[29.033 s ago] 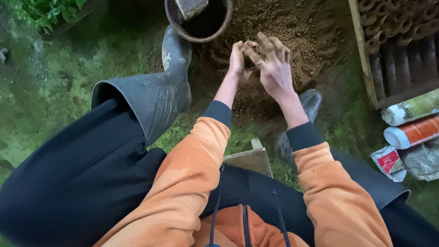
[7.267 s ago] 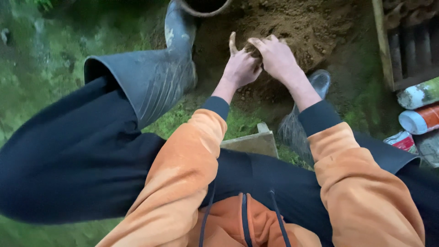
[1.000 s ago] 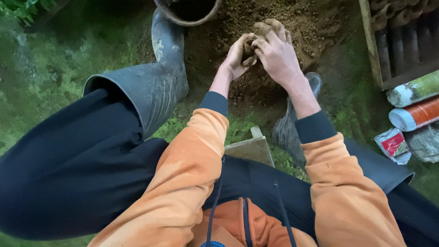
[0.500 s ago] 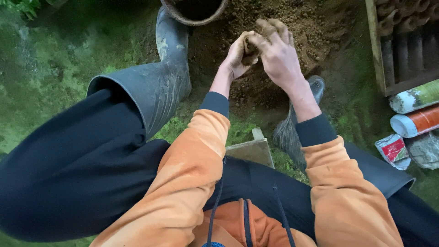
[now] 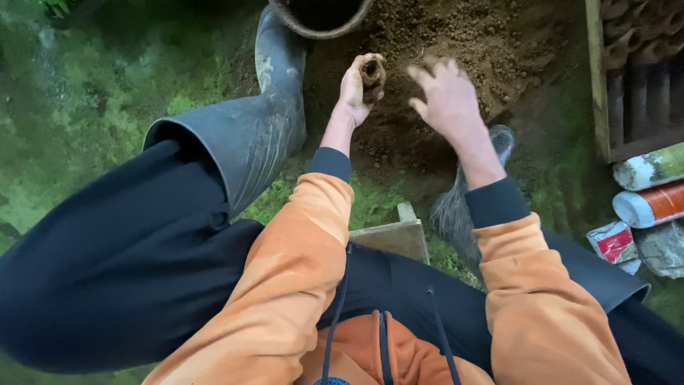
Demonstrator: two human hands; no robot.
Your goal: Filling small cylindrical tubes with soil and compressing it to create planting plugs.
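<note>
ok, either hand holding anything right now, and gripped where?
Left hand grips a small soil-caked tube, fingers wrapped round its side, open end showing. Right hand is open, blurred, holding nothing.

A soil heap is seen at top centre, with a bucket at its left edge, cut off by the frame top. The left boot is planted just below the bucket, left of the heap; the right boot is set at the heap's near edge. The left hand and right hand are held over the heap, apart, a soil-filled tube gripped in the left. A wooden stool corner is seen between the legs. A crate of tubes is placed right of the heap, with rolled packages below it.
</note>
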